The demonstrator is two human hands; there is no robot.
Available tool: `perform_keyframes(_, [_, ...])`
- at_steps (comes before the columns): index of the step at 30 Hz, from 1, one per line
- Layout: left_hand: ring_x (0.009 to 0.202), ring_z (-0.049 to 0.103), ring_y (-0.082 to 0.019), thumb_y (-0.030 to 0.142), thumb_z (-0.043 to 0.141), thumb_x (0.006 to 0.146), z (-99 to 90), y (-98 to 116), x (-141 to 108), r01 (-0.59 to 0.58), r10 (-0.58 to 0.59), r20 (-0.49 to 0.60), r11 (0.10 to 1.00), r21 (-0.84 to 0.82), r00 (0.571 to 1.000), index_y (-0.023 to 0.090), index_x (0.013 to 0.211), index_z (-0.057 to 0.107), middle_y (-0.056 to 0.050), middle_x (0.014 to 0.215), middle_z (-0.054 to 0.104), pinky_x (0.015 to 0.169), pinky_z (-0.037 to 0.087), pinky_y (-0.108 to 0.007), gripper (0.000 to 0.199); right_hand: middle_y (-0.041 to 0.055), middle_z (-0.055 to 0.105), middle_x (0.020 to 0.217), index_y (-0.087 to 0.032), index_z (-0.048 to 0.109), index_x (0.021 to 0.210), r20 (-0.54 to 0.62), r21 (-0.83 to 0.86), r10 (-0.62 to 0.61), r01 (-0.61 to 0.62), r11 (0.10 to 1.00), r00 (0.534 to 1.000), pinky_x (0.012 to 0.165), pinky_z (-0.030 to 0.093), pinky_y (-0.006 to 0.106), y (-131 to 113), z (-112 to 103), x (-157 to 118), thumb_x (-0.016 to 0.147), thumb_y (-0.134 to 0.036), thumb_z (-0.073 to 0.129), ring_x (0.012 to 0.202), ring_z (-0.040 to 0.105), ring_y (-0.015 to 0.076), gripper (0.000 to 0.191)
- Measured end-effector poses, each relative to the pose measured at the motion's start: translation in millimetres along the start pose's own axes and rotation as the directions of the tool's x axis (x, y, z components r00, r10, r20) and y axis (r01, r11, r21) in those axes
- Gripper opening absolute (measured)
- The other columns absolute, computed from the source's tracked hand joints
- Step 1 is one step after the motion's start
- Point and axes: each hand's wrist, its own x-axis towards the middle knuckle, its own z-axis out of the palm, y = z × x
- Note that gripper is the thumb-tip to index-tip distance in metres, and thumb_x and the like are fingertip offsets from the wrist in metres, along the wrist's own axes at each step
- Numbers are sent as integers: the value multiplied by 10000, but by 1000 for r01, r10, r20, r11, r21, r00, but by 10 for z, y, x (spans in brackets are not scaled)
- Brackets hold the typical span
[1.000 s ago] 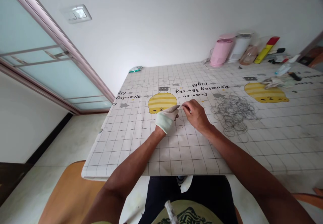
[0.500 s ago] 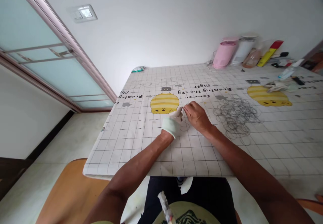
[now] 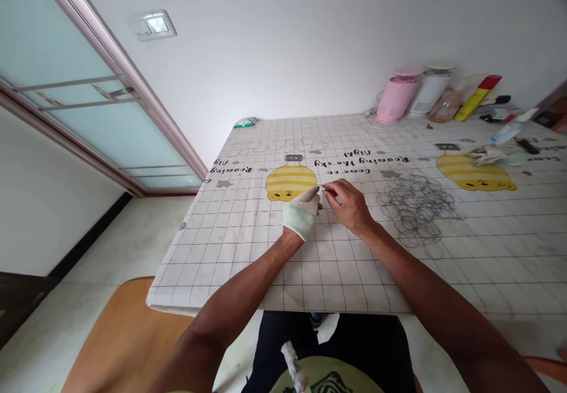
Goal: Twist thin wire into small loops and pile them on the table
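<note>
My left hand (image 3: 305, 207), in a white knitted glove, is closed in a pinch above the table's printed yellow bear balloon (image 3: 291, 181). A thin dark wire, barely visible, curves below its fingers. Bare and close on its right, my right hand (image 3: 349, 204) has thumb and forefinger drawn together, their tips near the glove's. Whatever lies between those tips is too fine to make out. To the right of my right hand, a loose tangle of thin dark wire loops (image 3: 419, 210) lies on the checked tablecloth (image 3: 248, 245).
Along the wall stand a pink cylinder (image 3: 400, 98), a white cylinder (image 3: 429, 93), a clear bottle (image 3: 444, 106) and a yellow-red box (image 3: 477, 98). A crumpled glove (image 3: 491, 153) lies at right. A small green-white packet (image 3: 245, 122) rests at the far left corner. An orange chair (image 3: 119, 328) is at lower left.
My right hand's fingers have loosened and shifted slightly away from the glove. The left hand stays nearly in place. The whole view has shifted a little.
</note>
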Motion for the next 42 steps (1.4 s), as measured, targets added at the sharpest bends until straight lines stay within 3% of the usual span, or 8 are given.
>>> perform_keyframes(4, [591, 597, -102, 266, 569, 947, -18, -47, 22, 8, -7, 24, 999, -43, 1000, 246, 1292, 768, 23, 695, 699, 692, 521, -222, 398, 88, 747, 1034, -261, 756, 1122, 13, 41, -1, 0, 999, 1000, 873, 603, 438, 22, -66, -8, 1034, -248, 549, 968, 711, 242, 225])
perform_keyframes(12, [550, 579, -94, 223, 604, 920, -14, -147, 50, 16, -2, 78, 984, -178, 997, 149, 1269, 769, 0, 652, 690, 599, 506, -216, 393, 43, 796, 974, -291, 811, 1044, 157, 179, 13, -41, 983, 988, 815, 618, 415, 184, -220, 43, 1004, -351, 639, 891, 743, 226, 186])
perform_keyframes(15, [547, 587, -94, 227, 617, 917, 1, -164, 82, 33, -8, 102, 969, -246, 995, 129, 1303, 745, -2, 652, 686, 581, 499, -215, 418, 41, 792, 1001, -282, 791, 1126, 211, 219, 70, -117, 969, 975, 806, 617, 400, 167, -286, 97, 980, -410, 682, 883, 737, 216, 223])
perform_keyframes(19, [560, 599, -91, 253, 627, 919, -31, -136, 101, 7, 12, 65, 956, -293, 998, 133, 1287, 749, -8, 675, 697, 573, 493, -206, 406, 77, 773, 1159, -268, 697, 1322, 280, 358, 189, -285, 889, 941, 899, 615, 432, 105, -389, 123, 942, -516, 724, 1040, 729, 249, 455])
perform_keyframes(23, [549, 585, -81, 251, 645, 911, -65, -78, 71, 0, 10, 34, 956, -294, 999, 138, 1243, 768, -12, 686, 706, 560, 481, -196, 372, 106, 777, 1080, -226, 730, 1234, 252, 508, 292, -383, 772, 923, 853, 621, 427, 97, -429, 114, 1008, -573, 601, 1036, 736, 267, 434])
perform_keyframes(31, [560, 579, -85, 227, 631, 916, -29, 6, -3, 27, -17, 37, 958, -285, 999, 131, 1248, 765, -3, 661, 687, 573, 491, -198, 371, 74, 797, 1055, -267, 749, 1212, 190, 243, 252, -294, 924, 949, 779, 619, 415, 56, -303, 88, 937, -488, 709, 954, 745, 262, 356])
perform_keyframes(37, [556, 582, -88, 225, 614, 924, -13, -47, 27, 3, 24, 100, 965, -260, 995, 130, 1227, 772, -3, 664, 682, 560, 489, -202, 355, 65, 785, 1128, -271, 756, 1204, 260, 399, 292, -377, 836, 921, 943, 595, 438, 68, -307, 118, 927, -497, 727, 1047, 737, 252, 359])
perform_keyframes(42, [541, 570, -82, 231, 610, 945, 9, -39, -4, 25, 6, 200, 988, -153, 980, 163, 1192, 789, 1, 673, 685, 572, 493, -206, 313, 52, 781, 953, -246, 793, 948, 275, 438, 315, -410, 800, 908, 836, 593, 398, -10, -283, 161, 894, -487, 748, 908, 724, 238, 251])
